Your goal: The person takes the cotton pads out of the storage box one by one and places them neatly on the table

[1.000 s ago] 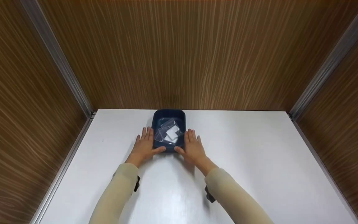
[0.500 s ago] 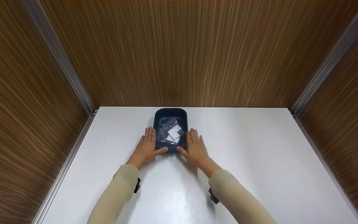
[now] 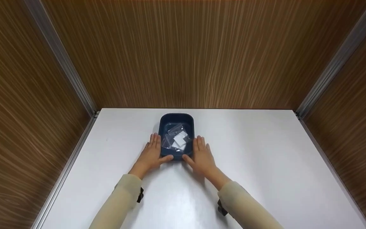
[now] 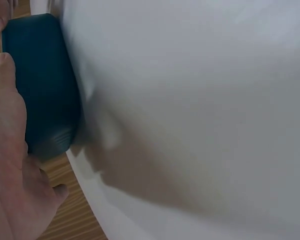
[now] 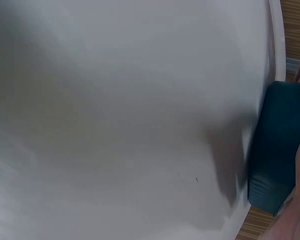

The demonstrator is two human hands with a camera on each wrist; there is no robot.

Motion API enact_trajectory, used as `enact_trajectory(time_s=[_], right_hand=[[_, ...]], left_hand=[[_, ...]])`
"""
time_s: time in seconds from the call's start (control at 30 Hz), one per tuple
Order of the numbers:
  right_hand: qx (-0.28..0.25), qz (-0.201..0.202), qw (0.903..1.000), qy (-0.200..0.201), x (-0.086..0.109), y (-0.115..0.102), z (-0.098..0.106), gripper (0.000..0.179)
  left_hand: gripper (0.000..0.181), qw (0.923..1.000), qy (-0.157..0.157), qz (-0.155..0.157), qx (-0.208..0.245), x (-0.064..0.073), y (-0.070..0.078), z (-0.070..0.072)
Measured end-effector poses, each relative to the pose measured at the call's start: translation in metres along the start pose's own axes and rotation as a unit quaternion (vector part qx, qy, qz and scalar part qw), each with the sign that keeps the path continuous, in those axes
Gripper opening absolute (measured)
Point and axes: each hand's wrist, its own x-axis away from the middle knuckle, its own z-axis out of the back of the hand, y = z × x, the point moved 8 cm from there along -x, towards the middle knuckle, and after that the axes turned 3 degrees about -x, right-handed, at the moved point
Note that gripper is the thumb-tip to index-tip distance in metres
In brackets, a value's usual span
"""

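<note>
In the head view a dark blue rectangular tray point(image 3: 176, 118) stands on the white table. Clear zip bags point(image 3: 174, 129) with white pieces point(image 3: 180, 139) in them lie inside it. My left hand point(image 3: 149, 154) lies along its left side, fingers straight, with the thumb at the near wall. On the opposite side my right hand point(image 3: 203, 157) mirrors this, its straight fingers against the wall and its thumb at the near end. Both wrist views show the tray's outer wall point(image 4: 45, 80) beside the hands; what it holds is out of sight there.
White tabletop point(image 3: 253, 152) extends around the tray. A wood-grain panel point(image 3: 183, 57) stands behind the table's far edge, with more panels at left and right. Metal rails point(image 3: 65, 70) run along the corners.
The tray has slid a little toward me and slightly right, away from the table's far edge. Both hands have moved with it, keeping their places on its sides.
</note>
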Motion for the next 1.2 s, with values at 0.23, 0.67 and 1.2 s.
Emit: enact_trajectory(time_s=[0.23, 0.67, 1.2], right_hand=[[0.0, 0.003, 0.9999, 0.013, 0.0, 0.0, 0.001, 0.091], [0.011, 0.004, 0.9999, 0.009, 0.025, -0.002, 0.003, 0.091], [0.021, 0.028, 0.9993, 0.015, 0.057, -0.005, 0.01, 0.09]], left_hand=[[0.117, 0.9997, 0.02, -0.011, 0.004, 0.003, 0.001, 0.005], [0.114, 0.9993, 0.023, -0.028, 0.0, 0.021, 0.015, -0.001], [0.111, 0.9982, 0.045, -0.038, 0.016, 0.05, 0.029, -0.005]])
